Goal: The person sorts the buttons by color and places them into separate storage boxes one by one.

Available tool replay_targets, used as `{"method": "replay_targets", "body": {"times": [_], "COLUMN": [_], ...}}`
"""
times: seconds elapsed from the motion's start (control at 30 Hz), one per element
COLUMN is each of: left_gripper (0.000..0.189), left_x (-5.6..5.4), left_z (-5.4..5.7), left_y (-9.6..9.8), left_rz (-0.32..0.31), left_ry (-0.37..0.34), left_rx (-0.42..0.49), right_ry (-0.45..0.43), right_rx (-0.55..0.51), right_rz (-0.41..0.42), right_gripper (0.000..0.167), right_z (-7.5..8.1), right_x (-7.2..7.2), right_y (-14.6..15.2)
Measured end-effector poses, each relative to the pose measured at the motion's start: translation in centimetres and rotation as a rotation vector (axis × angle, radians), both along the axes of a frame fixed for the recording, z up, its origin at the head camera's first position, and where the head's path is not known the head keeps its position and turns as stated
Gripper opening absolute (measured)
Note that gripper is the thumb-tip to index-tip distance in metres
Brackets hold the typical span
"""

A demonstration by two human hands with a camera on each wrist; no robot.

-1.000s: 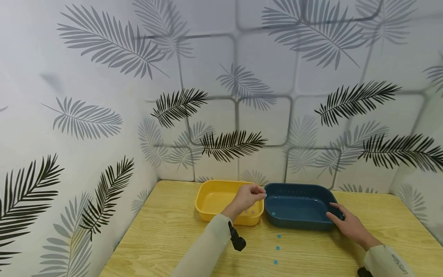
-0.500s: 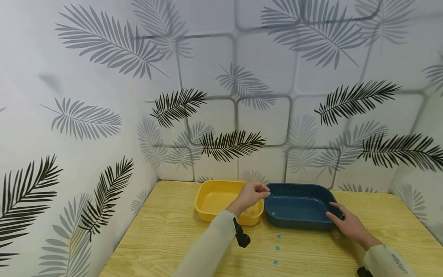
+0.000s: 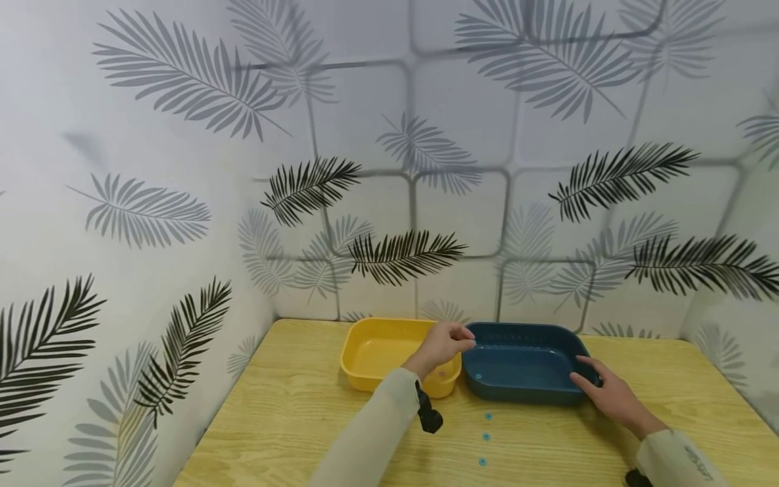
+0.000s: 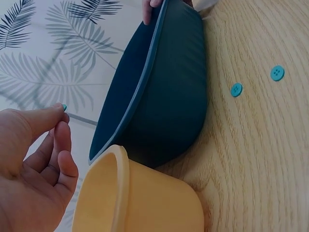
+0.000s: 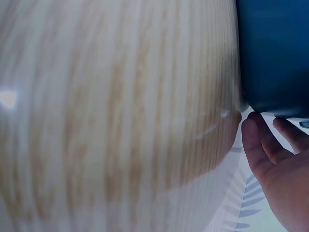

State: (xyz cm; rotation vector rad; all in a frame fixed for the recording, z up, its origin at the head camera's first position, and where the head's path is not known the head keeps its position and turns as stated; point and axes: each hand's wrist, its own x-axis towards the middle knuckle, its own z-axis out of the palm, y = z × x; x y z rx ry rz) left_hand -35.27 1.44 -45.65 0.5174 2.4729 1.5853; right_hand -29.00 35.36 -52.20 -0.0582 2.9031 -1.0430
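My left hand [image 3: 439, 346] pinches a small turquoise button [image 4: 64, 107] between thumb and forefinger, over the left rim of the dark blue plastic basin [image 3: 523, 365]. The other fingers of that hand are loosely curled. At the basin's right end my right hand [image 3: 611, 396] holds the rim, with fingers hooked over it and others against the outer wall in the right wrist view. One light blue button [image 3: 478, 376] lies inside the basin near its left end. On the left stands a yellow basin [image 3: 349, 362], partly covered by my left forearm, with a pinkish button [image 3: 442, 373] in it.
Three blue buttons lie in a column on the wooden table [image 3: 274, 419], in front of the basins: a far button [image 3: 489, 416], a middle button [image 3: 486, 437] and a near button [image 3: 483, 462]. A leaf-patterned wall [image 3: 389, 203] rises behind the table.
My left hand has moved slightly right with the button, from above the gap between the basins to over the blue basin's left rim. My right hand stays at the basin's right end.
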Motion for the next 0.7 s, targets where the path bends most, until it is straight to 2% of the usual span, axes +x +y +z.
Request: {"method": "replay_targets", "body": {"times": [0.2, 0.47, 0.7], "left_gripper": [0.007, 0.010, 0.009], "left_x": [-0.5, -0.8, -0.8], "left_z": [-0.5, -1.3, -1.3], "left_y": [0.3, 0.6, 0.7], "left_rz": [0.008, -0.003, -0.011], "left_ry": [-0.006, 0.010, 0.006], "left_rx": [-0.022, -0.077, -0.084], "right_ry": [0.009, 0.021, 0.043], "right_rx": [-0.001, 0.016, 0.032], "right_rz": [0.004, -0.002, -0.004], "right_gripper": [0.077, 0.077, 0.074], "right_z": [0.1, 0.0, 0.0], "right_x": [0.1, 0.1, 0.1], "right_y": [-0.1, -0.1, -0.1]}}
